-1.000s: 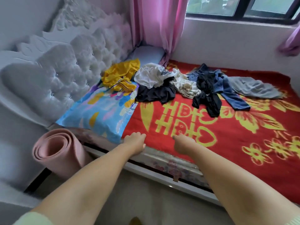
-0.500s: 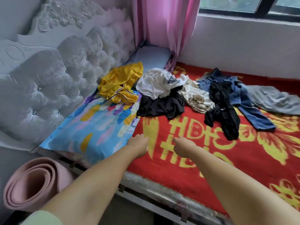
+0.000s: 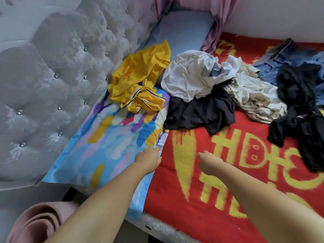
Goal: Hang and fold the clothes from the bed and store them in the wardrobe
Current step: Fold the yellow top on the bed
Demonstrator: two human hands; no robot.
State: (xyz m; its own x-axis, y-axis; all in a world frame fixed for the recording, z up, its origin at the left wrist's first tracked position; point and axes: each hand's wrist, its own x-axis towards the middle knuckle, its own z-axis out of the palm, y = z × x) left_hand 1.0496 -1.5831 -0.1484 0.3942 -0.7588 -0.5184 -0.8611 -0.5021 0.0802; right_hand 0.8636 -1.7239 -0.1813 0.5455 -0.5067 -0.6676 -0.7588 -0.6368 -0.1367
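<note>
1. blanket (image 3: 219,199): red ground; yellow characters and petal-like motifs
2. pillow (image 3: 112,148): light blue case; brush-stroke blotches in yellow, purple, pink, white, darker blue
3. second pillow (image 3: 182,28): plain pale blue
4. headboard (image 3: 52,76): silver-grey tufted velvet; shiny crystal-like studs
5. curtain (image 3: 217,23): pink-mauve
6. jersey (image 3: 140,78): mustard yellow; trim striped white and purple
7. crumpled shirt (image 3: 191,74): white; small grey patch
8. black T-shirt (image 3: 201,113): plain black
9. beige garment (image 3: 254,99): cream with faint mottled print
10. jeans (image 3: 284,62): blue denim
11. black garment at right (image 3: 298,102): black, no pattern
12. rolled mat (image 3: 38,223): dusty pink
13. wall (image 3: 271,14): off-white
</note>
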